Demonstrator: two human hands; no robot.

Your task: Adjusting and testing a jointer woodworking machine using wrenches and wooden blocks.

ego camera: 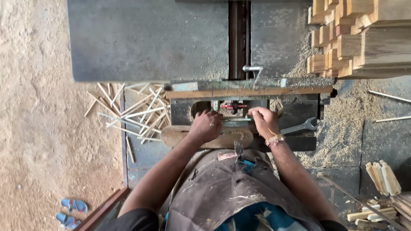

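- Grey-blue flat metal piece (234, 122), narrow and dull, lies across the machine opening, between both hands, above a worn rounded wooden board (180, 136).
- Left hand (206, 125) curls closed on its left end.
- Right hand (263, 119) grips its right end.
- Silver open-ended steel spanner (299, 126) rests just right of that wrist.

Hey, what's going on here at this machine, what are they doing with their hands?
A person leans over a woodworking machine, both hands down at a small metal part in its middle. The left hand and right hand grip it from either side. A spanner lies just right of the right hand. Stacked wood blocks sit upper right, thin offcut strips on the left.
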